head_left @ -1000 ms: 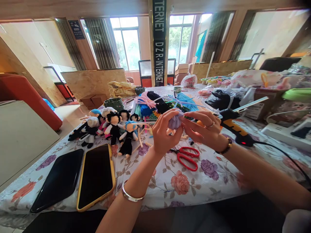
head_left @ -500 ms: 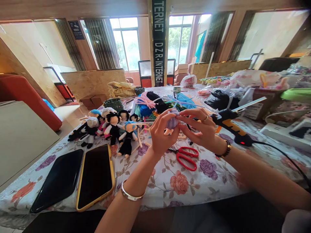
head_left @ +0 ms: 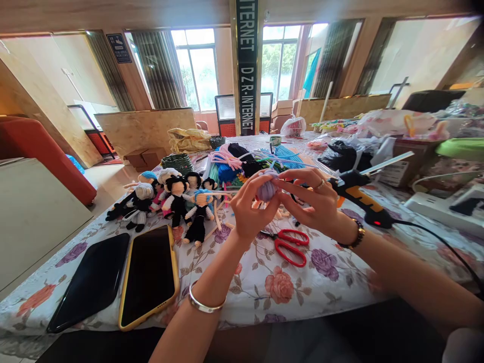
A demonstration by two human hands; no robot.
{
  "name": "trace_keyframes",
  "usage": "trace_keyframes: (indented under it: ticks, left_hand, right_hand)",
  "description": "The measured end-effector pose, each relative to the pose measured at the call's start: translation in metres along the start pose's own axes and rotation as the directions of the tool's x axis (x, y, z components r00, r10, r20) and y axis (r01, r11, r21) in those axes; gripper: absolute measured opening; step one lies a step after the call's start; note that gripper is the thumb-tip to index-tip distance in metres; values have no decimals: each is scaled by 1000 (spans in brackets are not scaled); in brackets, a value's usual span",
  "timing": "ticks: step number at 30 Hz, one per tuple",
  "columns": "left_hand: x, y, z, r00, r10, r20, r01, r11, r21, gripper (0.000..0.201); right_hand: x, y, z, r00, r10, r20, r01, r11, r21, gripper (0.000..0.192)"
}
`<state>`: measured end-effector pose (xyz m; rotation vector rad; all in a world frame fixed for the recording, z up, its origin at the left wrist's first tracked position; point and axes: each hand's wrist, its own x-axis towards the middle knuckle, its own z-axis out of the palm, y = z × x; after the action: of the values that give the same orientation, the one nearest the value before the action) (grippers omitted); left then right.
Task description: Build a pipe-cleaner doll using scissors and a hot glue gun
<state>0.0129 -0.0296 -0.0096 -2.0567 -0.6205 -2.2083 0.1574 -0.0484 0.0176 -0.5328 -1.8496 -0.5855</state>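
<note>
You are sitting at a big table (head_left: 325, 282) with a soft cloth on it, covered in pink and purple flowers. Two flat, shiny black phones are lying near you on the left, a plain one (head_left: 94, 280) and one in a yellow case (head_left: 149, 275). Past them, a row of little fuzzy dolls (head_left: 170, 199) is lying in a bunch, most in black clothes, some with white or blue hair. Farther back, a heap of fluffy bendy sticks (head_left: 245, 161) in pink, blue and black is piling up in the middle of the table.

On the right, a black and orange glue gun (head_left: 359, 199) is resting on the cloth with a small red light glowing on it, and its black cord is trailing off to the right. Red scissors (head_left: 289, 246) are lying just below your hands.

You are holding a small, round, fuzzy purple ball (head_left: 267, 189) up above the middle of the table. Your left hand (head_left: 249, 212) is curling around it from the left, fingers closed on it. Your right hand (head_left: 315, 201) is pinching it from the right with its fingertips, the other fingers spread a little.

Since a second ago, your hands are sitting a little closer together and the ball is a bit lower. Your right fingers are pressing nearer to it now. That looks like you are squeezing and shaping the ball, bit by bit.
</note>
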Motion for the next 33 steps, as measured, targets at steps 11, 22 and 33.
trace_keyframes:
  ticks: [11, 22, 33]
  left_hand:
    - [11, 2, 2, 812, -582, 40, 548, 738, -393, 30]
    - [17, 2, 2, 721, -676, 151, 642, 570, -513, 31]
    - [12, -1, 6, 729, -626, 278, 671, 572, -471, 35]
  right_hand:
    - [5, 5, 1, 942, 305, 138, -329, 917, 224, 37]
    - [2, 11, 9, 683, 477, 552, -724, 344, 598, 58]
    - [5, 12, 6, 636, 588, 500, -747, 305, 591, 57]
